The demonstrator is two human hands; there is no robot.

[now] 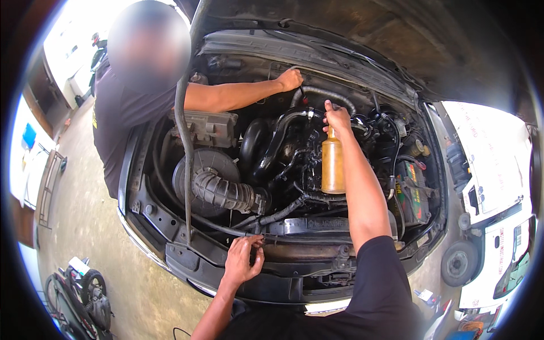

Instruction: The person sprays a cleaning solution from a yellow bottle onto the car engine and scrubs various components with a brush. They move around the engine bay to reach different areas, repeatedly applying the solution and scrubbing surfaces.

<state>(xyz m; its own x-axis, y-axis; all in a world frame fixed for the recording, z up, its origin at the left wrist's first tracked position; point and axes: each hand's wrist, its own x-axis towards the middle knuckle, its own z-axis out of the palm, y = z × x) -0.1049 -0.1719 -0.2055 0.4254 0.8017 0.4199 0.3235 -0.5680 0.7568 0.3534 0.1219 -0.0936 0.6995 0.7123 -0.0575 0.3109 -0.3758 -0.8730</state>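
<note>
"What's in the right hand?"

"An amber bottle, gripped by its narrow neck. The fingers are wrapped around it, over the middle of the engine. The neck points to the windshield side, the broad base back to the wearer."

"Upright?"

"Can't tell how far it tilts from this angle."

"And the left hand?"

"Near the front edge of the engine bay, fingers bent, fingertips at the dark strip above the radiator. Thumb and fingers stand apart, with nothing clamped between them."

"Anyone else there?"

"A co-worker at the left side, one arm stretched across. That co-worker's hand is curled near the back of the bay (what it grips, I can't make out)."

"What lies around them?"

"A ribbed intake hose runs from the round air filter housing, left of the bottle. The battery sits right of the right forearm. Overhead there's the raised hood, and a long rod stands at the left."
</note>
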